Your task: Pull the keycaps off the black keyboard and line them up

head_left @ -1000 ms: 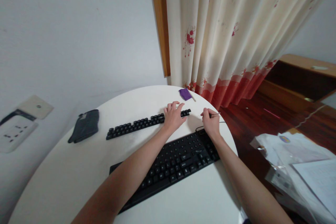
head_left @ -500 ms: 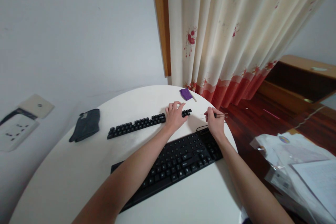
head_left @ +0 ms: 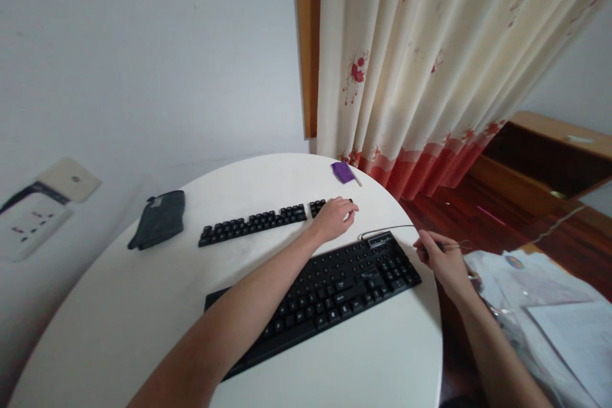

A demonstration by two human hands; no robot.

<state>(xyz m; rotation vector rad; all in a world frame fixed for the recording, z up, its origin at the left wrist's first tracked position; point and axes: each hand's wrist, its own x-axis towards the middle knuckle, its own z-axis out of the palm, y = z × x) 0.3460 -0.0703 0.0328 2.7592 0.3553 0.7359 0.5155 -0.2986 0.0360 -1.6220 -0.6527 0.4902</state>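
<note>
My left hand (head_left: 333,218) is at the right end of a row of loose black keycaps (head_left: 253,224), its fingers curled together and covering some of them. Whatever is between its fingertips is hidden. Past the table's right edge, my right hand (head_left: 442,258) is closed around a keycap puller, a small tool with a dark handle and thin wire ends (head_left: 459,245) sticking out to the right. A black keyboard (head_left: 335,293) lies on the near side of the row, partly beneath my left forearm. Its cable (head_left: 389,227) runs off the table edge.
A dark pouch (head_left: 159,220) lies at the left of the white round table (head_left: 306,172). A purple cloth piece with a thin stick (head_left: 342,172) lies at the back. Curtain, wall and sockets stand behind. Plastic bags and papers (head_left: 549,306) are piled to the right.
My right hand has moved right and toward me, off the table edge, with the puller. My left hand has shifted slightly right along the keycaps, and its fingers have drawn together. The view has shifted slightly.
</note>
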